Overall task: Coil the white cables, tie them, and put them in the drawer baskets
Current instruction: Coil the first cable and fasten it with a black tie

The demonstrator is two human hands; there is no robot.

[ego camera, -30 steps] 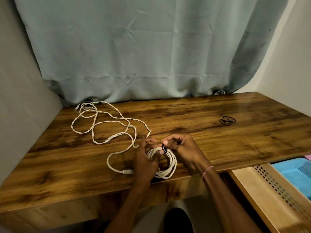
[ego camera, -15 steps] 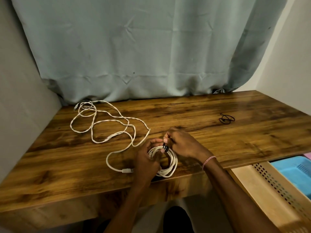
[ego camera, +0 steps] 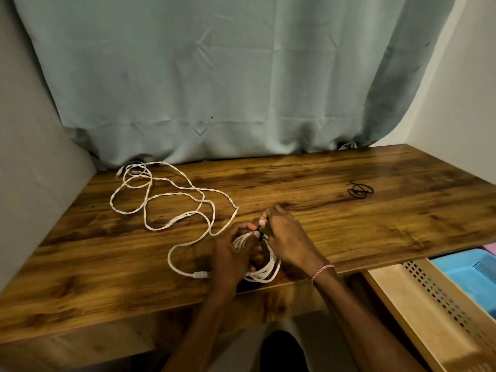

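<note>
White cable (ego camera: 161, 194), brown woodgrain desk (ego camera: 349, 224), blue basket (ego camera: 467, 277).

No words or numbers can be read here (nothing has letters big or clear enough to see).

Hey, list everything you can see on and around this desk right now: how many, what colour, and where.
coiled white cable: one, white, at the desk's near edge between the hands
black tie: one, black, at the coil's top
loose white cable: count unclear, white, sprawled over the desk's left half
spare ties: small tangle, count unclear, black, desk's right rear
desk: one, brown wood
curtain: one, pale teal, behind the desk
drawer: one, light wood, open at lower right
blue basket: one, blue, in the drawer
pink item: one, pink, only a corner shows beyond the blue basket
bracelet: one, pink and white, right wrist
left hand: grips the coil
right hand: pinches the black tie
</note>
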